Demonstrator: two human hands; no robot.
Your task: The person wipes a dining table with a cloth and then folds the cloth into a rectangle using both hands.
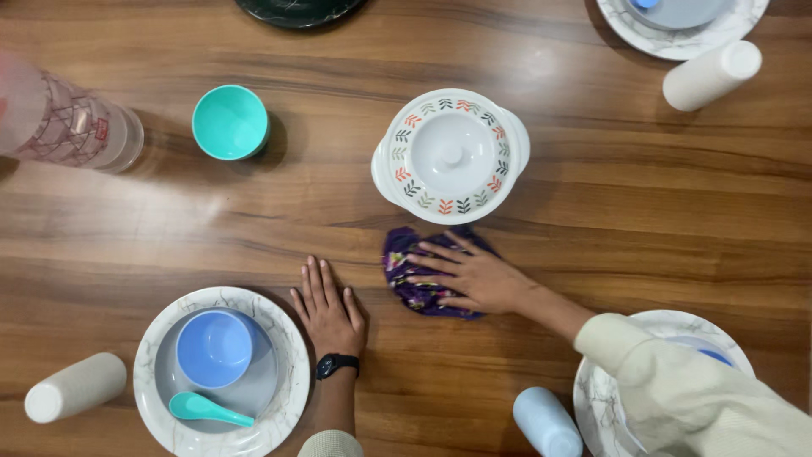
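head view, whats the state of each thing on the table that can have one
casserole dish: lid on, upright
purple cloth: bunched, pressed flat under right hand
left hand: flat on table, holding nothing
teal cup: upright, looks empty
blue bowl: upright, looks empty, on plate
teal spoon: lying on plate

Just one label in view: a small red patch on the clear patterned pitcher (63, 118) lying at the upper left of the frame, near the teal cup. No packages, signs or screens on show.
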